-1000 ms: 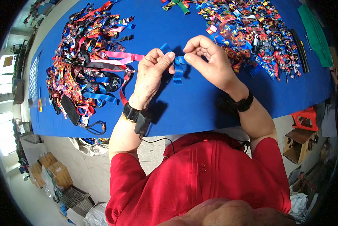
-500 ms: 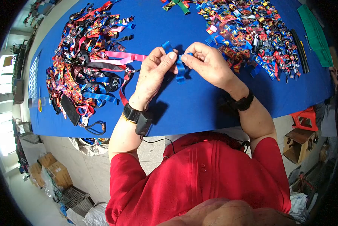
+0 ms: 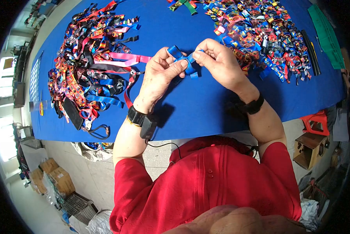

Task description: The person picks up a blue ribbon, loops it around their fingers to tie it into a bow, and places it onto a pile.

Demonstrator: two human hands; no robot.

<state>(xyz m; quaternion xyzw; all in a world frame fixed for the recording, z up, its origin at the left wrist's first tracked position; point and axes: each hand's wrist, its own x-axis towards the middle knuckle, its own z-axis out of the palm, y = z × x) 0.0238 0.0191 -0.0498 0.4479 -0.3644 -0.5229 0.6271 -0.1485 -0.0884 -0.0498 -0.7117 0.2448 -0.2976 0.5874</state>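
Observation:
A short piece of shiny blue ribbon is folded over itself between my two hands, above the blue-covered table. My left hand pinches it between thumb and fingers, and one loop stands up past the fingertips. On the other side, my right hand grips an end of the same ribbon with thumb and forefinger. A short tail hangs below the crossing. Whether the ribbon is knotted cannot be made out.
Long mixed ribbons and straps lie heaped on the left. Many short, looped ribbon pieces cover the right. A green tray and a black bar sit near the right edge. A red stool stands beyond it.
The ribbon's loop and crossing have shifted as my right hand draws its end outward and slightly up. The hanging tail is shorter and further right. My left hand keeps its pinch.

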